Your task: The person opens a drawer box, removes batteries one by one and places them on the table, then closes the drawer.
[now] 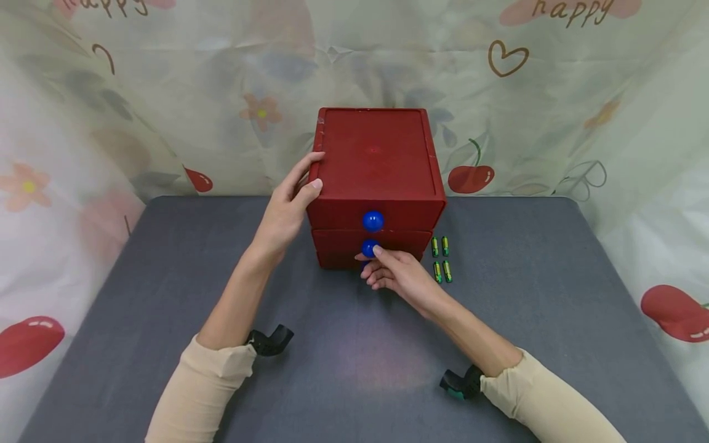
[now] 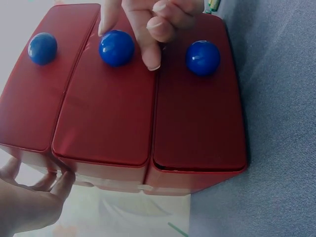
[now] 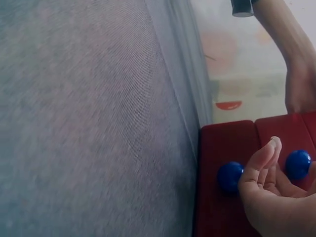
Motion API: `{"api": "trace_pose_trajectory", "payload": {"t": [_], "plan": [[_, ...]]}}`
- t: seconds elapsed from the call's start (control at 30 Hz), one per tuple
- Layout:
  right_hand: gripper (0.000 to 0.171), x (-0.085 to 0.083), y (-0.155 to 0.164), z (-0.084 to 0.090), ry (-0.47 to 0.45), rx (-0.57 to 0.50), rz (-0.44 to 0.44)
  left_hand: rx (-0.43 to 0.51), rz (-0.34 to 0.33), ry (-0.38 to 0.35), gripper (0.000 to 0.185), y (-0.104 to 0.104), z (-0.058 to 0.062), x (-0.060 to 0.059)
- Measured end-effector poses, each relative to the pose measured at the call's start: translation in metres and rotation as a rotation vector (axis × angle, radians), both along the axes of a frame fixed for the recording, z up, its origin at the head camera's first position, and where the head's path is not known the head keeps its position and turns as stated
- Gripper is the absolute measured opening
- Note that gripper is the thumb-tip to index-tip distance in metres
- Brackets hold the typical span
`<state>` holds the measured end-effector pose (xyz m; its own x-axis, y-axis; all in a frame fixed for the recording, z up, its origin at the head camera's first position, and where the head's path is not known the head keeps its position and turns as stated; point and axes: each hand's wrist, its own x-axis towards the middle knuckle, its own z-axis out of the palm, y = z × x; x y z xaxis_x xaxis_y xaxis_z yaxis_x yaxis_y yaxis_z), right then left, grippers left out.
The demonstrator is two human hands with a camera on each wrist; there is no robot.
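Observation:
A red three-drawer box (image 1: 376, 154) with round blue knobs stands on the table. My left hand (image 1: 285, 212) rests against its upper left side, fingertips at the top edge; in the left wrist view these fingers (image 2: 61, 183) touch the side wall. At the front, my right hand (image 1: 401, 274) has its thumb and index finger on either side of the middle blue knob (image 2: 116, 48), its other fingers bent. The top knob (image 1: 373, 221) is uncovered. Below, the bottom knob (image 2: 202, 58) is mostly hidden by the right hand in the head view. All drawers appear closed.
Several small green-and-yellow batteries (image 1: 441, 258) lie in two rows on the grey table (image 1: 354, 394), just right of the box. A patterned curtain (image 1: 210, 92) hangs behind and at both sides. Black wrist mounts (image 1: 271, 340) stick out from both forearms.

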<state>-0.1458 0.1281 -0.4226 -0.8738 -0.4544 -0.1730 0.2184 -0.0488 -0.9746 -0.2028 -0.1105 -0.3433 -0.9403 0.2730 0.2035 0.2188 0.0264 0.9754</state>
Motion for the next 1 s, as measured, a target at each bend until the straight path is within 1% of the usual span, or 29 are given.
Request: {"api": "trace_pose_trajectory", "payload": {"t": [0.1,0.27,0.63,0.77,1.0], "plan": [[0.055,0.000,0.005,-0.001,0.004,0.031,-0.015,-0.002,0.004,0.001,0.048,0.000,0.000,0.000],[0.049,0.001,0.013,-0.004,0.022,0.103,-0.033,0.002,0.004,-0.004,0.048,0.000,0.001,0.000],[0.041,-0.001,0.023,-0.014,0.085,0.197,-0.010,0.008,0.004,-0.013,0.048,0.000,-0.001,-0.001],[0.037,-0.001,0.025,-0.017,0.085,0.217,-0.024,0.014,0.003,-0.013,0.048,0.000,-0.001,0.000],[0.036,-0.002,0.023,-0.021,0.065,0.247,-0.028,0.019,0.000,-0.004,0.048,0.000,0.000,0.001]]}}
